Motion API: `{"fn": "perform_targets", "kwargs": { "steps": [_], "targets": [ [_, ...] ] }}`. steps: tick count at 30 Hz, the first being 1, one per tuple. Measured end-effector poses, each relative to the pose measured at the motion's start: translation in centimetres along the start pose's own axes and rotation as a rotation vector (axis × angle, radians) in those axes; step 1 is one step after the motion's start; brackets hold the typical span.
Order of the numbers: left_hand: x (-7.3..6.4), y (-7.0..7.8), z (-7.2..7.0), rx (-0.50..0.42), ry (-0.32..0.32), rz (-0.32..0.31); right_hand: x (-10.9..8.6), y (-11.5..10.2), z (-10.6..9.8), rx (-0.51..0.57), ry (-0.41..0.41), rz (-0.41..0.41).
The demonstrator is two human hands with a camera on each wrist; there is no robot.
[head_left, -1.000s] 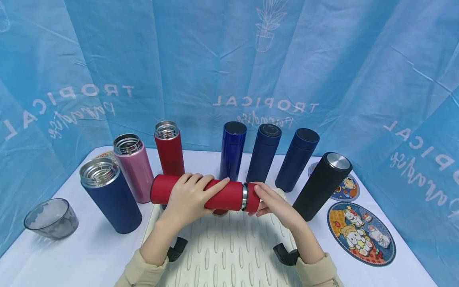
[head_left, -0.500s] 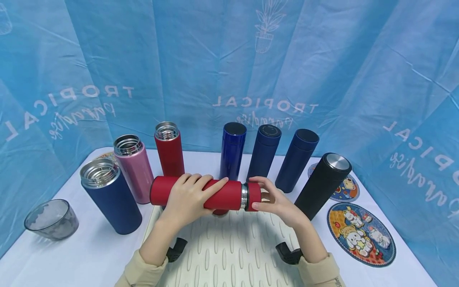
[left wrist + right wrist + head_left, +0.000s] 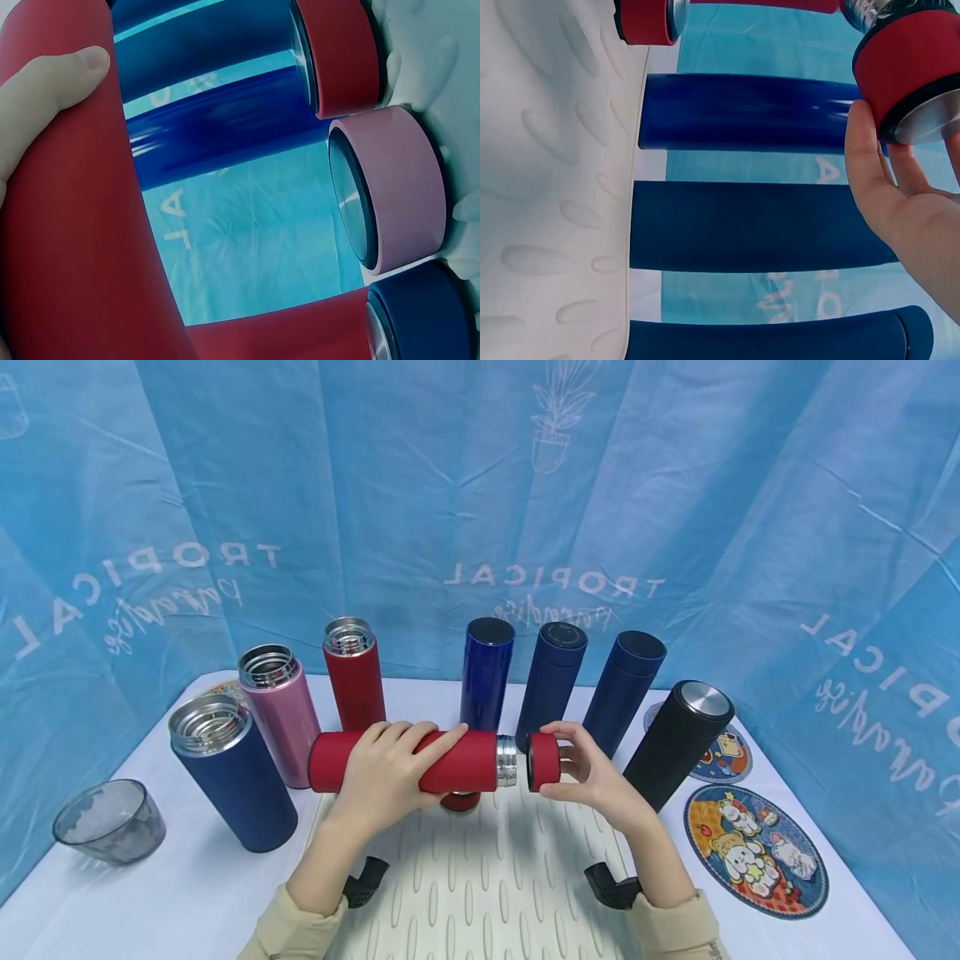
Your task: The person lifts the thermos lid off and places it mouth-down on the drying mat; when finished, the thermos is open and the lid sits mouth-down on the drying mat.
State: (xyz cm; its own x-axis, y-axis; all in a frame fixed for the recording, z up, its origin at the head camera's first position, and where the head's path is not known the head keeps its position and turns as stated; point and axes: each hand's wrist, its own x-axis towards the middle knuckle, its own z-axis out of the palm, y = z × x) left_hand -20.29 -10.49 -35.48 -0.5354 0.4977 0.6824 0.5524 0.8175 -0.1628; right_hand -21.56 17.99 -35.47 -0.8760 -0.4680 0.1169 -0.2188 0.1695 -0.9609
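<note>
My left hand grips a red thermos bottle lying level above the pale textured mat. Its threaded steel neck points right and shows bare. Just off that neck, my right hand holds the red lid between thumb and fingers; in the head view a narrow gap parts lid and neck. The right wrist view shows fingertips on the rim of the lid, beside its steel top. In the left wrist view, the left thumb lies along the bottle's red wall.
On the mat stand a red lid, a pink lid and a navy lid. Open navy, pink and red bottles stand left. Capped blue bottles and a black one stand behind and right. A glass bowl sits far left.
The right hand has turned the red lid and drawn it right, off the bottle, uncovering the steel neck. The left hand and bottle have shifted slightly left.
</note>
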Motion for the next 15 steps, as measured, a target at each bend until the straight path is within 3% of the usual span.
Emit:
{"fn": "perform_targets", "kwargs": {
  "steps": [4,7,15],
  "targets": [
    [0.2,-0.4,-0.3,-0.048,0.017,-0.082,0.0,0.0,-0.2,-0.007,0.020,-0.012],
    [0.7,-0.6,-0.6,-0.134,0.041,-0.183,0.0,0.1,-0.2,-0.011,0.019,-0.011],
    [2.9,-1.3,-1.5,-0.606,0.139,-0.555,0.1,0.1,0.0,-0.035,0.016,0.009]
  ]
}}
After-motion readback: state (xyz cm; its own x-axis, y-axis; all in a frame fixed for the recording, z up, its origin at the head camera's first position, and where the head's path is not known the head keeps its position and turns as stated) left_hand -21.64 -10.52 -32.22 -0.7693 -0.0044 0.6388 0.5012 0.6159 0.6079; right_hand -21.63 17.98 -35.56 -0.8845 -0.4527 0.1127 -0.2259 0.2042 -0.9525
